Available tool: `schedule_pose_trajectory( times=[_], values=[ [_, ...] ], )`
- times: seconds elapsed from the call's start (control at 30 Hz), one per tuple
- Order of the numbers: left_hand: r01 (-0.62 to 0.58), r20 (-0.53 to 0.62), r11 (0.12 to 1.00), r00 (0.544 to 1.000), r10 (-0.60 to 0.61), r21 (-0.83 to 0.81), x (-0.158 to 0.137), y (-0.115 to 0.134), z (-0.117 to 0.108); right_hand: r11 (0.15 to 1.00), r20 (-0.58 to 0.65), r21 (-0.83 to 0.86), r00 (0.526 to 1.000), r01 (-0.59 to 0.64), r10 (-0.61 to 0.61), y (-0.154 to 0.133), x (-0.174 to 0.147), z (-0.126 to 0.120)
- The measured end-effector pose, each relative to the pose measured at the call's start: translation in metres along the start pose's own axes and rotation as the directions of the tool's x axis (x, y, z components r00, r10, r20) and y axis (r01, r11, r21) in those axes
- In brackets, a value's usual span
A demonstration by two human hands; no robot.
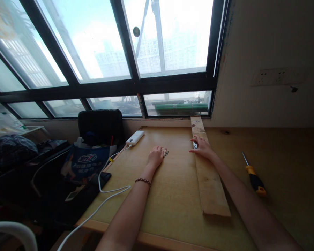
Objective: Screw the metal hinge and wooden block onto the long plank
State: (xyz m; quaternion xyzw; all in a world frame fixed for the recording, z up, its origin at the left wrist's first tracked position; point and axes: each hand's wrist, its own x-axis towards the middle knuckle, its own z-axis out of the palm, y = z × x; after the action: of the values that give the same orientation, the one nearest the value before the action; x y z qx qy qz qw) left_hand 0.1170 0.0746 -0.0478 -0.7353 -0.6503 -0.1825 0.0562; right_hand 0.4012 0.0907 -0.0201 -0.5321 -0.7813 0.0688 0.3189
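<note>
A long wooden board (211,188) lies on the table, its far end at the window wall. On its left edge is a small silvery metal piece with dark holes (195,145), with the thumb and fingers of my right hand (204,147) around it. To the left, my left hand (155,157) rests on the table with curled fingers at a small pile of thin metal pieces (165,152), which look like screws. Its fingertips are partly hidden, so what they pinch is unclear. A screwdriver (254,177) with a yellow and black handle lies right of the board.
A white power bank (135,138) with a white cable (102,190) lies at the table's left edge. Beyond that edge stand a black chair (101,122) and a blue bag (81,162). A window (170,83) and a wall socket (272,76) are behind the table.
</note>
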Motion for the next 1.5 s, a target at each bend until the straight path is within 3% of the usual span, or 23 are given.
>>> schedule_pose_trajectory(
  times=[0.53,0.7,0.8,0.97,1.03,1.13,1.27,1.33,1.4,1.5],
  values=[
    [-0.001,0.021,1.000,1.000,0.002,-0.018,-0.001,0.003,-0.001,1.000,-0.003,-0.010,1.000,0.013,-0.013,0.002,0.001,0.000],
    [-0.033,-0.090,0.999,0.995,0.030,-0.034,0.000,0.003,-0.004,1.000,-0.006,0.014,1.000,0.009,-0.009,0.002,0.000,0.001],
    [-0.062,-0.143,0.993,0.989,0.047,-0.104,-0.004,0.013,-0.010,0.998,-0.032,0.070,0.999,0.007,-0.004,0.002,0.000,0.002],
    [-0.105,-0.056,0.973,0.994,0.095,-0.206,-0.021,0.052,-0.011,0.975,-0.221,0.213,0.975,0.069,-0.021,-0.005,-0.002,-0.013],
    [-0.137,-0.016,0.972,0.991,0.136,-0.193,-0.029,0.066,-0.008,0.984,-0.291,0.177,0.956,0.018,0.035,-0.010,-0.008,-0.028],
    [-0.210,0.003,0.967,0.977,0.213,-0.144,-0.035,0.076,-0.005,0.991,-0.260,-0.013,0.957,-0.133,0.126,-0.013,-0.030,-0.055],
    [-0.218,-0.068,0.971,0.975,0.211,-0.099,-0.036,0.074,-0.005,0.926,-0.256,-0.306,0.956,-0.219,0.142,0.009,-0.079,-0.088],
    [-0.213,-0.120,0.970,0.973,0.198,-0.122,-0.034,0.071,-0.004,0.886,-0.321,-0.340,0.924,-0.316,0.207,0.035,-0.106,-0.103],
    [-0.231,-0.159,0.959,0.966,0.205,-0.166,-0.033,0.070,-0.003,0.843,-0.430,-0.278,0.844,-0.461,0.320,0.065,-0.128,-0.116],
    [-0.248,-0.201,0.934,0.959,0.199,-0.257,-0.030,0.070,0.001,0.772,-0.494,-0.160,0.727,-0.616,0.477,0.099,-0.147,-0.128]
  ],
)
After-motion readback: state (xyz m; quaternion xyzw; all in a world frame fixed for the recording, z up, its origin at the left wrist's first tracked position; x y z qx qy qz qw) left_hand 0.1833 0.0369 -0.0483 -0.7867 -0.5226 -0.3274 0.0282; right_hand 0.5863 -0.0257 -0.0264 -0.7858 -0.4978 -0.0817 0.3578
